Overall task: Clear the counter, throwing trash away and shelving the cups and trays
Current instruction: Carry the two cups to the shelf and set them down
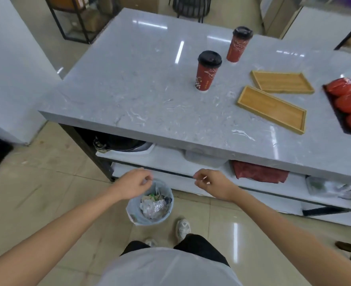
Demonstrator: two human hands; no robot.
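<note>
Two tall red cups with black lids stand on the grey marble counter [129,96]: the near cup [207,72] and the far cup [238,44]. Two empty wooden trays lie to their right, the near tray [272,109] and the far tray [281,81]. On the floor below stands a small bin [138,217] with a pale liner, filled with crumpled trash [154,206]. My left hand [132,185] hovers over the bin's far rim, fingers curled loosely downward with nothing seen in them. My right hand [212,185] hangs beside the bin, in front of the lower shelf, fingers loosely curled and empty.
A black tray of red lidded bowls [347,100] sits at the counter's right edge. The shelf [170,159] under the counter holds a dark pan [121,143], a clear container [203,157], and a red cloth [260,172]. A black metal rack [81,19] stands beyond the counter.
</note>
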